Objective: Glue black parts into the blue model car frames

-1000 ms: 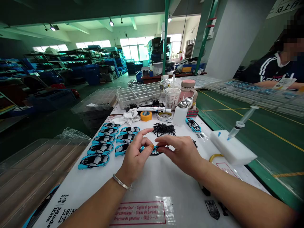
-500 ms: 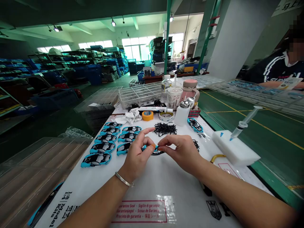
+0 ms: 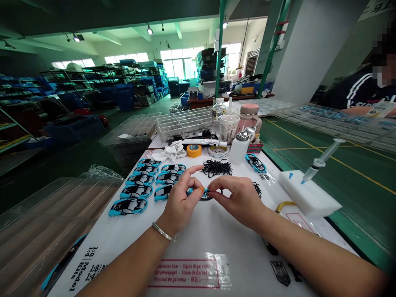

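Between thumb and fingers, my left hand (image 3: 181, 198) grips a small blue-and-black model car body (image 3: 192, 191), mostly covered by the fingers. My right hand (image 3: 238, 196) is closed in a pinch at the right end of that body; what sits between its fingertips is too small to make out. Just beyond the hands lies a pile of small black parts (image 3: 216, 167). More blue-and-black car bodies (image 3: 129, 206) lie in two columns left of my left hand. Another car body (image 3: 256, 163) rests farther back on the right.
A white foam block (image 3: 309, 193) with a syringe (image 3: 321, 159) stuck in it stands at right. Behind the pile are orange tape (image 3: 194, 151), a white pump bottle (image 3: 239, 149), a cup (image 3: 229, 128) and crumpled tissue (image 3: 171, 152). Clear trays (image 3: 62, 231) are at left. A person sits far right.
The view has shifted slightly, so everything appears a little farther right. Both hands keep nearly the same hold at the car body, with only a small movement of the right fingertips.
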Demonstrator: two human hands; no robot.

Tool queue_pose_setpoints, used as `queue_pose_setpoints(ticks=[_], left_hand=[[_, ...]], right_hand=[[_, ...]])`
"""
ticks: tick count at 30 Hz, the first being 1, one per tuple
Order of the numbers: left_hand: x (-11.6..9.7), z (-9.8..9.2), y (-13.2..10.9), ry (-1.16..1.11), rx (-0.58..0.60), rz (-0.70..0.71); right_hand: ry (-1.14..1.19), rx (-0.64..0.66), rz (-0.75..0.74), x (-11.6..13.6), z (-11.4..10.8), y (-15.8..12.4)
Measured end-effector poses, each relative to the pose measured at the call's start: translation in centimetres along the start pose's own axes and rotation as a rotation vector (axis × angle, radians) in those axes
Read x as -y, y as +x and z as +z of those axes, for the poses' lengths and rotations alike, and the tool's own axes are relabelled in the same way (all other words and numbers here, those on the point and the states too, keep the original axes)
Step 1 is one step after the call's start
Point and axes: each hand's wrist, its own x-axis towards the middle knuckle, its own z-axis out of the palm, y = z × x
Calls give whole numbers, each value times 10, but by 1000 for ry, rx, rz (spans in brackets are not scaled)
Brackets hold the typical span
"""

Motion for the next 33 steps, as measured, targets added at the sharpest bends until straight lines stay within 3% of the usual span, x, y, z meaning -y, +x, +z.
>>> queue_pose_setpoints(ticks=[5,9,17,25,30,33], left_hand=[[-1,-1,0,13,7,8],[-1,-1,1,15,37,34],[3,-2,-2,44,193,133],[7,-3,-3,22,301,216],[8,-3,-2,-5,287,203],[7,-5,-2,-6,253,187]], right_hand=[[-1,17,35,3,-2,3],[80,82,144,5,-5,6],[537,366,503,-7,-9,9],[544,459,541,-8,-12,8],[532,432,520,-6,-11,9],[651,464,510,-5,-17,12]])
